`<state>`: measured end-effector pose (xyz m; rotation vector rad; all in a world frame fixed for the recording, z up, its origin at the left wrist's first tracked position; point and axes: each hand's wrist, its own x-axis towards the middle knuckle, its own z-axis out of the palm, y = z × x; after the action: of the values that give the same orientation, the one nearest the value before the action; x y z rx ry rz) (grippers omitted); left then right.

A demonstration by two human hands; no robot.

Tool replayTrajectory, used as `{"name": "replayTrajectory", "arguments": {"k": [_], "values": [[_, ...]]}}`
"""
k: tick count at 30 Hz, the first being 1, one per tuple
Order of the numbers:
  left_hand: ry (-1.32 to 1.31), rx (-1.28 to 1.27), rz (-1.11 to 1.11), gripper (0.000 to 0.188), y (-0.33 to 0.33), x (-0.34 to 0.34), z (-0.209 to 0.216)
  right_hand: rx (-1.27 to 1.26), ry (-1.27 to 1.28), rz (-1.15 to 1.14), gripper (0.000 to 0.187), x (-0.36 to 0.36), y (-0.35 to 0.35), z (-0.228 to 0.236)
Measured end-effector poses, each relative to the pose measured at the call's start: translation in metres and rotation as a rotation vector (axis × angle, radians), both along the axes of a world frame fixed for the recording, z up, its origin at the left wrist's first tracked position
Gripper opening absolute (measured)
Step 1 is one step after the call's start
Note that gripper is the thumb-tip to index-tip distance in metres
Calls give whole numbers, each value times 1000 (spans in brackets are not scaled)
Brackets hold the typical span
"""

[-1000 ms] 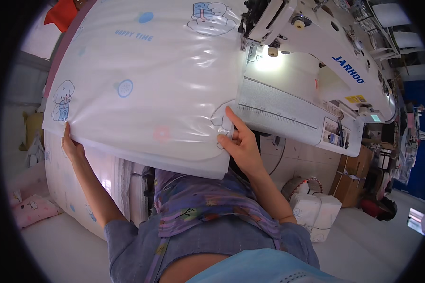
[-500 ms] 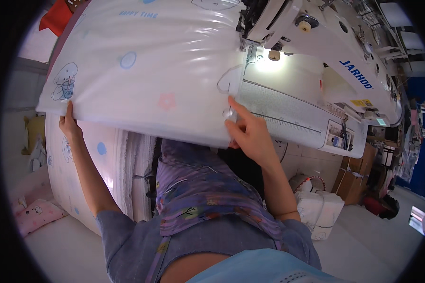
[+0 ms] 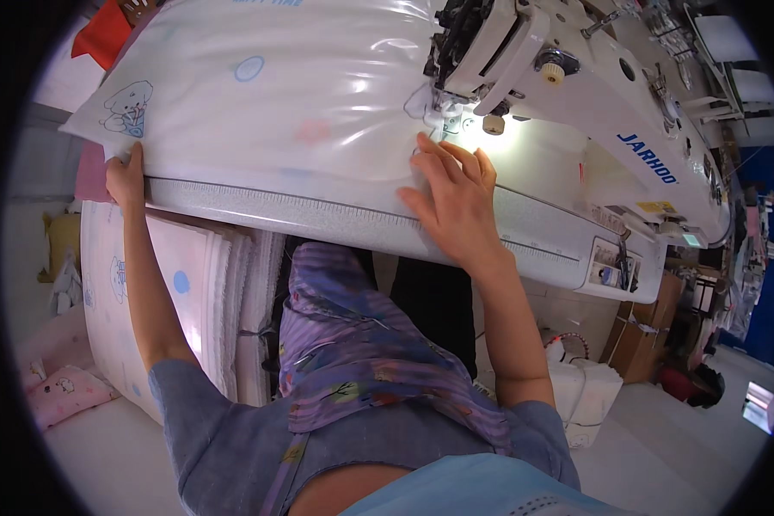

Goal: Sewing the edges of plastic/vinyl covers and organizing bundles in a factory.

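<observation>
A shiny white sheet [image 3: 224, 120], printed with a cartoon puppy and pale blue and pink shapes, lies across the bed of a white industrial sewing machine [image 3: 576, 103]. It looks like film or coated cloth; I cannot tell which. At its near left edge, below the puppy, my left hand [image 3: 126, 178] is closed in a pinch. My right hand [image 3: 457, 202] has its fingers spread, the tips on the sheet's right edge just in front of the presser foot [image 3: 449, 110]. The sheet's right edge runs up to the foot, under a bright lamp. The needle point cannot be made out.
A ruler strip [image 3: 318, 209] runs along the machine table's front edge. Below it at left hangs a stack of white printed sheets [image 3: 189, 284]. On the floor are a pink printed bundle [image 3: 73, 394], a tied white bundle [image 3: 580, 396] and a cardboard box [image 3: 641, 335].
The sheet has moved away from me toward the machine, baring the ruler strip. Both hands went forward with it. My right hand has gone from pinching the near corner to spread fingers by the foot.
</observation>
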<state>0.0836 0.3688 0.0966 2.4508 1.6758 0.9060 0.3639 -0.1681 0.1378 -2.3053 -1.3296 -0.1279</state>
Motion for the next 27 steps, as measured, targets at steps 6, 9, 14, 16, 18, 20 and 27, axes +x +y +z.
{"name": "replayTrajectory", "arguments": {"k": [6,9,14,16,18,20,27], "values": [[95,80,-24,64,-9,15,6,-58,-90,-74,62,-16,9,-4],[151,117,-33,59,-28,4,7,-53,-99,-98,62,-14,9,-3],[128,187,-85,51,-77,-47,-6,-43,-112,-142,61,-8,7,-5],[120,174,-92,51,-102,-60,-8,-36,-104,-148,60,-5,6,-5],[112,162,-94,50,-130,-72,-11,-37,-137,-185,59,-3,5,-7],[72,119,-88,48,-154,-86,-16,-23,-142,-187,59,0,7,-7],[-102,-83,-104,33,-287,-106,-29,105,-66,-209,51,18,-5,-20]]}}
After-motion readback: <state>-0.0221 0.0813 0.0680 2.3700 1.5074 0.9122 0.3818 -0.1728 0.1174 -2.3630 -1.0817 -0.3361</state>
